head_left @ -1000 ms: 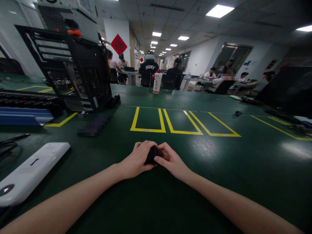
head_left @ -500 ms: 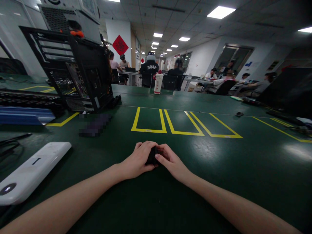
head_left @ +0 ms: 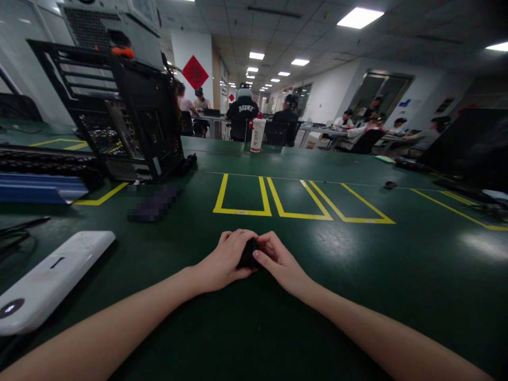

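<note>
Both of my hands meet on the green table, just in front of the yellow marked boxes. My left hand curls around a small black object, and my right hand pinches the same object from the other side with thumb and fingers. Most of the black object is hidden between the fingers, so I cannot tell its shape.
An open black computer case stands at the back left beside a keyboard and a blue bar. A white flat device lies at the near left. A white bottle stands farther back; several people sit at distant desks.
</note>
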`<state>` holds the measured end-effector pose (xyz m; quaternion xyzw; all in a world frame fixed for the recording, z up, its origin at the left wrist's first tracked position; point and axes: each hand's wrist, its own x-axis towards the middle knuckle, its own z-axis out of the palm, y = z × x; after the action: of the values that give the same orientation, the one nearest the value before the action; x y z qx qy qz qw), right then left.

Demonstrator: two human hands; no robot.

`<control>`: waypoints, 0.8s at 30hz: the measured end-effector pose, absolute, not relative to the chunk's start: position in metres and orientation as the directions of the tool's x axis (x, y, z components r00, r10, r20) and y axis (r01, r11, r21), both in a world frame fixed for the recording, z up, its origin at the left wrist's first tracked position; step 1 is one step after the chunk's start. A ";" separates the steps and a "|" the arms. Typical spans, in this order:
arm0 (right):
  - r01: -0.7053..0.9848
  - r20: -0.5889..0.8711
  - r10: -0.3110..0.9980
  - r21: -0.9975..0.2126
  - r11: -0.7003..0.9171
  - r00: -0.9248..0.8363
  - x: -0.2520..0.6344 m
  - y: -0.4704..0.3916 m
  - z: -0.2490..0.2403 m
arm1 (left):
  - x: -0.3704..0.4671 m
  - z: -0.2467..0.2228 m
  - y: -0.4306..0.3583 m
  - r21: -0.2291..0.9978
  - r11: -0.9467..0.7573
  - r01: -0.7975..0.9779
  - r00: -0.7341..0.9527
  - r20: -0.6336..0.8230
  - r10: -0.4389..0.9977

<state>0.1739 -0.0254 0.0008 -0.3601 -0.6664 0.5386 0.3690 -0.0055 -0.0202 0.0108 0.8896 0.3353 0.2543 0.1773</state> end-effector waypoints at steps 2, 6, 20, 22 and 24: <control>0.115 0.098 0.883 -0.979 0.168 -0.459 0.174 -0.026 0.001 | -0.005 0.011 -0.020 0.498 -0.705 0.505 0.645 0.324 0.692; 0.187 0.077 0.886 -0.966 0.180 -0.456 0.175 -0.028 0.002 | -0.005 0.014 -0.021 0.526 -0.689 0.499 0.628 0.327 0.706; 0.100 0.084 0.891 -0.985 0.143 -0.446 0.175 -0.025 0.000 | -0.006 0.019 -0.023 0.514 -0.696 0.501 0.657 0.296 0.693; 0.116 0.057 0.892 -0.986 0.121 -0.448 0.176 -0.025 0.000 | -0.006 0.016 -0.022 0.509 -0.701 0.500 0.665 0.293 0.687; 0.113 0.045 0.878 -0.987 0.112 -0.476 0.177 -0.025 0.000 | -0.005 0.013 -0.021 0.504 -0.704 0.501 0.643 0.327 0.692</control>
<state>0.1765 -0.0246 0.0005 -0.3757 -0.6596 0.5505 0.3475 -0.0054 -0.0212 0.0126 0.8869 0.3363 0.2552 0.1873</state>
